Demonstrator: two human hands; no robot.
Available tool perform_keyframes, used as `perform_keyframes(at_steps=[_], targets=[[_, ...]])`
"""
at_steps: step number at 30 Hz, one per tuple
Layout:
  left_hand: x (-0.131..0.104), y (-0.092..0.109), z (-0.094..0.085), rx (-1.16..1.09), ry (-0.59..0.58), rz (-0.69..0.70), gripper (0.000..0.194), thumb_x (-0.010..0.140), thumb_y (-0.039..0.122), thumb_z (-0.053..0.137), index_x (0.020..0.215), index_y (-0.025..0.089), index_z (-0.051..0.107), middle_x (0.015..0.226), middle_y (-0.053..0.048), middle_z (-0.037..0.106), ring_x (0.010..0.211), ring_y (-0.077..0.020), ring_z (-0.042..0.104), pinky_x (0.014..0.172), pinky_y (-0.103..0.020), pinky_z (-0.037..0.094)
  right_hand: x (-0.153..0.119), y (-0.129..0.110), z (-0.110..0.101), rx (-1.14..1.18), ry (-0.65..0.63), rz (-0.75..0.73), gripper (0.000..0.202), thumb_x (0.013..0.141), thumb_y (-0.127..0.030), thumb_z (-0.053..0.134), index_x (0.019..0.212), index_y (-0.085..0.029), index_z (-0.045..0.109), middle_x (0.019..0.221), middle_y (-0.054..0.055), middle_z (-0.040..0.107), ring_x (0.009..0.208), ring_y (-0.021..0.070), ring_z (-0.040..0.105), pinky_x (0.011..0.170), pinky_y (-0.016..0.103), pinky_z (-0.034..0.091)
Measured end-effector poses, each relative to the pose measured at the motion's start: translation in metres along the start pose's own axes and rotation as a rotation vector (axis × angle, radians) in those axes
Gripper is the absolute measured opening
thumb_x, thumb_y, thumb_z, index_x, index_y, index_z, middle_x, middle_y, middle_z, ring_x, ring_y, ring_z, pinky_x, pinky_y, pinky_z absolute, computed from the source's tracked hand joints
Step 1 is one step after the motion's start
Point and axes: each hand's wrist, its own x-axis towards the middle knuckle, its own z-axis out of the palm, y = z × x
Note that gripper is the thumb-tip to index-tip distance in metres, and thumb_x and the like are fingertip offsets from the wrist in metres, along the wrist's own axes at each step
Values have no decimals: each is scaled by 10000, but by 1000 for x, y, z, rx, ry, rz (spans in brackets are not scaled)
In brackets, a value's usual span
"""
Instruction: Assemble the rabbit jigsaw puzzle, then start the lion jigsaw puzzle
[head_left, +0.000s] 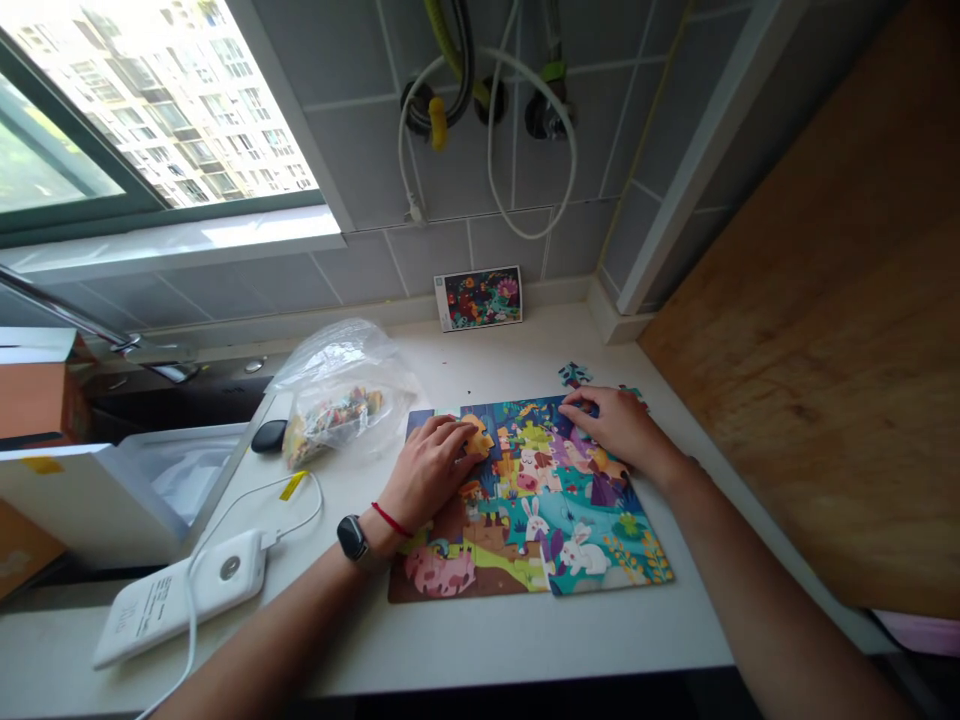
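"While the surface (495, 372) is backed by tiles (431, 255), where is the puzzle (525, 500) laid?"

"Between bag (334, 405) and wooden panel (825, 300), partly covered by the spread left hand (435, 465); whether anything is pinched by the right hand (621, 420) cannot be told."

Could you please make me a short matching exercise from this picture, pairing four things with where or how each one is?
Things
1. Puzzle
2. Picture card
3. Power bank
4. Clear plastic bag

Descriptions
A. Standing near the foot of the tiled wall
B. Partly covered by the left hand and the right hand
C. Showing small colourful pieces inside
D. Lying flat with a white cable at one end

Right pairs: 1-B, 2-A, 3-D, 4-C
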Motion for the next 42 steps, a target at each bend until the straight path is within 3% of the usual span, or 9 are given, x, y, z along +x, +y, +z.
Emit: perform_keyframes(at_steps=[6,10,16,23,29,36,42], targets=[[1,-7,-2,-31,50,71,218,1012,371,673,1174,228,698,1180,-76,764,1124,-285,656,938,-475,582,-1,5,8,-75,93,-53,195,899,-349,717,1008,-220,813,1047,99,742,1040,286,682,964,392,515],[2,-12,-3,-87,51,105,234,1008,390,675,1177,229,694,1188,-75,760,1125,-283,645,943,-484,586,-4,7,13,-95,40,-118,325,830,-373,812,1129,-247,806,1165,104,704,1121,308,646,1025,427,512],[2,-18,-3,-201,40,115,257,1010,403,668,1198,227,679,1196,-87,744,1129,-271,646,961,-482,590,-4,8,15,-87,-5,-76,315,787,-365,860,1067,-231,801,1124,106,689,1125,318,639,1014,446,511],[4,-19,-7,-275,35,141,239,1018,397,657,1176,221,692,1182,-101,726,1097,-246,662,943,-448,601,-4,4,13,-43,2,-92,163,776,-317,845,873,-234,744,1071,91,699,1063,301,646,934,406,501],[3,-15,-10,-275,38,127,140,1031,312,641,1134,241,704,1219,-90,696,1100,-223,667,956,-420,599,-3,1,13,-18,12,-108,225,755,-300,843,908,-233,693,987,63,721,982,276,644,869,372,486],[3,-13,-13,-251,13,148,142,1035,318,631,1116,252,727,1228,-88,700,1137,-240,646,995,-446,585,-4,1,17,-10,39,-108,226,755,-258,842,920,-227,689,1016,63,719,1022,279,642,913,383,482],[3,-10,-16,-250,-4,152,141,1041,292,616,1096,260,741,1250,-85,691,1151,-238,635,1009,-459,579,-6,6,21,-140,137,-13,343,739,-387,881,1014,-238,741,1045,92,696,1066,328,620,937,423,495]])
